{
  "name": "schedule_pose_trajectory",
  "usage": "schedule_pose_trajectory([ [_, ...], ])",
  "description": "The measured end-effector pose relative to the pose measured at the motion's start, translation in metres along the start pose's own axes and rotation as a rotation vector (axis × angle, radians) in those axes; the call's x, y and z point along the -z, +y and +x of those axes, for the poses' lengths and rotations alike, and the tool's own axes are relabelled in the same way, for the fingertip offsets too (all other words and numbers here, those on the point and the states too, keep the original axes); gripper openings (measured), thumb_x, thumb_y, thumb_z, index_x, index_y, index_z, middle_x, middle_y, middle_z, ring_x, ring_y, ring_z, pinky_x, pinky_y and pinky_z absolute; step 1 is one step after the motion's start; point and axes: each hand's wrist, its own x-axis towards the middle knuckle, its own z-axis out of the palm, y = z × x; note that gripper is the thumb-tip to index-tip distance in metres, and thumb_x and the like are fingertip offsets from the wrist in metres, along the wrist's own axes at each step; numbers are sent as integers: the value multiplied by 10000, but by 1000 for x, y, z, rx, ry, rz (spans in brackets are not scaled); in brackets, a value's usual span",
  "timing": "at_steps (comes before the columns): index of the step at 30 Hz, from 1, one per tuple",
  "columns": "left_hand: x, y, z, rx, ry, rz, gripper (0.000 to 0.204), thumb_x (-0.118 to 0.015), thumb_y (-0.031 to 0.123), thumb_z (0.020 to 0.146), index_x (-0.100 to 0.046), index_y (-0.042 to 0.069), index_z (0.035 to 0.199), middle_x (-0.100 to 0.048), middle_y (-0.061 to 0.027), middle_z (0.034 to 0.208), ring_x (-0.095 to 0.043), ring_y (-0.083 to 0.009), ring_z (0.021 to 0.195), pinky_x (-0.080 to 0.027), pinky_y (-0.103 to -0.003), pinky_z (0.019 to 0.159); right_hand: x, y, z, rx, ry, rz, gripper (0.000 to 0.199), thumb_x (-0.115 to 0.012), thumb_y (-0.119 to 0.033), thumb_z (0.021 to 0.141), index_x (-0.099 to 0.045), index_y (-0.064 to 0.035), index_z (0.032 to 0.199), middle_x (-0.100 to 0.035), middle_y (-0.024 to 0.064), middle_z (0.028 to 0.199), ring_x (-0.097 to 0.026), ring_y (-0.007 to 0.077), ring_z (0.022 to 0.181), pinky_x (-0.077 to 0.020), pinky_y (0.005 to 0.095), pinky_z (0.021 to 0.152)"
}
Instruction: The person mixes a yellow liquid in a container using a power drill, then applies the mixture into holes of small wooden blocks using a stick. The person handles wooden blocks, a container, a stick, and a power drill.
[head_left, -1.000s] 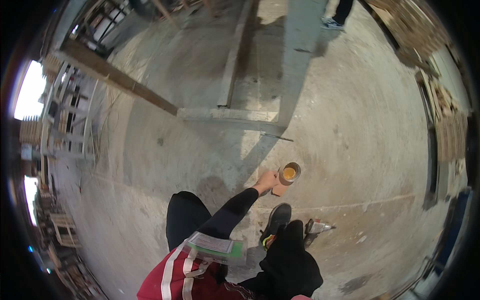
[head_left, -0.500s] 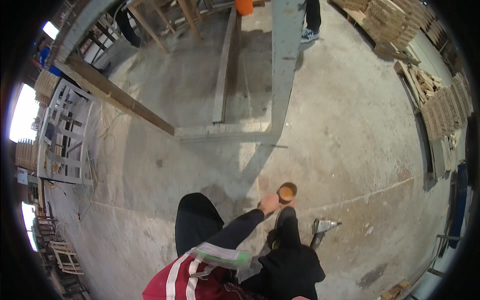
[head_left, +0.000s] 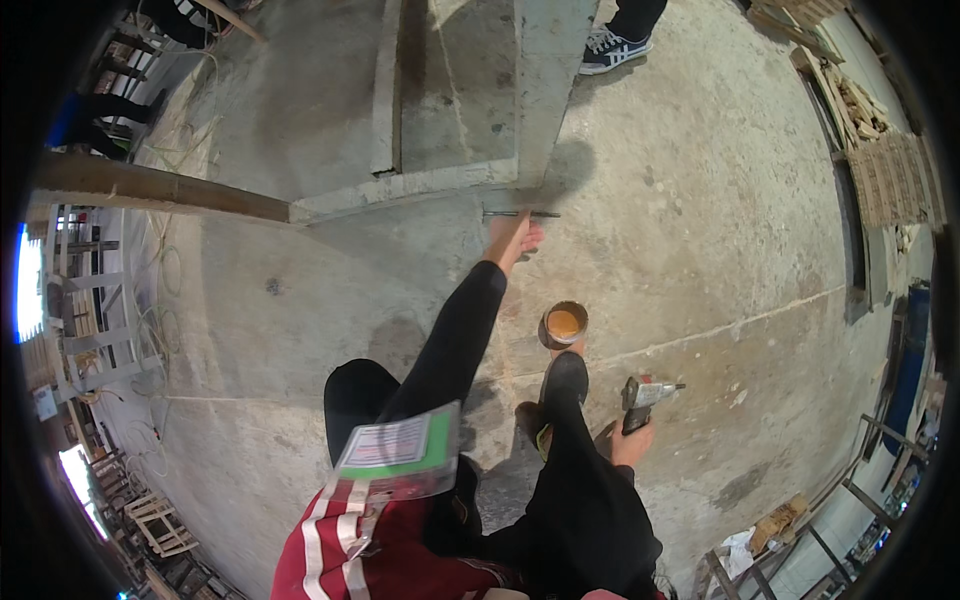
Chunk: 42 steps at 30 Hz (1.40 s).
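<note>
My left hand (head_left: 517, 238) reaches forward along the floor to a thin dark rod (head_left: 548, 214), fingertips over it and the other fingers apart. Whether the fingertips touch the rod is hard to make out. To the right, my right hand (head_left: 632, 443) is closed around the black handle of a grey and red drill (head_left: 650, 390) whose thin bit points right. Between the hands stands a round can (head_left: 549, 331) with orange-brown contents, just ahead of the tip of my dark shoe (head_left: 567, 378).
Beyond the left hand, a pale frame's lower bar (head_left: 410, 185) meets an upright post (head_left: 545, 90). Another person's shoe (head_left: 615, 50) is beside that post. Stacked wood (head_left: 885, 180) lines the far right; a hose (head_left: 170, 310) lies left. A badge (head_left: 400, 448) hangs before me.
My left hand has left the can and stretched forward to the rod. My right hand has come into view on the drill's handle. The whole view has shifted.
</note>
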Motion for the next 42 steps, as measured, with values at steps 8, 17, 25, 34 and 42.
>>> schedule_pose_trajectory([
  [8, -6, -8, 10, -79, 151, -240, 162, -652, 101, 902, -627, -55, 867, -663, -145, 706, -647, -231, 532, -515, -321, 473, -7, -15, 50, -50, -66, 125, 697, -765, -90, 674, -435, 70, 1266, -499, 302, 1256, -489, 457, 1210, -398, 455, 1029],
  [17, 54, -51, -143, -140, -355, 342, 249, -487, 220, 1020, -611, 36, 906, -580, -6, 721, -409, -67, 534, -314, -239, 483, 50, -8, 64, -43, 56, -86, 335, -673, -67, 679, -601, 42, 987, -652, 303, 785, -647, 495, 813, -516, 495, 708],
  [25, 51, -85, -201, 346, -631, 266, 264, -500, 264, 1020, -635, 52, 941, -597, 14, 773, -400, -29, 516, -322, -207, 490, 138, -71, 43, 427, -116, 145, 219, -734, -125, 655, -638, -17, 820, -641, 187, 674, -667, 387, 641, -515, 391, 569],
  [34, 19, -117, -135, 453, -641, -239, 193, -502, 229, 1034, -581, 56, 997, -603, 18, 834, -402, -6, 552, -330, -176, 479, 146, -128, 31, 759, -504, 269, 614, -810, -161, 507, -625, -19, 1075, -671, 160, 922, -682, 363, 805, -551, 388, 716],
  [42, 10, -110, -136, 504, -564, -302, 180, -504, 205, 1036, -573, 43, 1004, -596, -3, 832, -401, -20, 571, -338, -179, 500, 116, -141, 37, 705, -537, 316, 639, -819, -179, 521, -631, -5, 1106, -681, 166, 958, -691, 359, 874, -560, 388, 759],
])
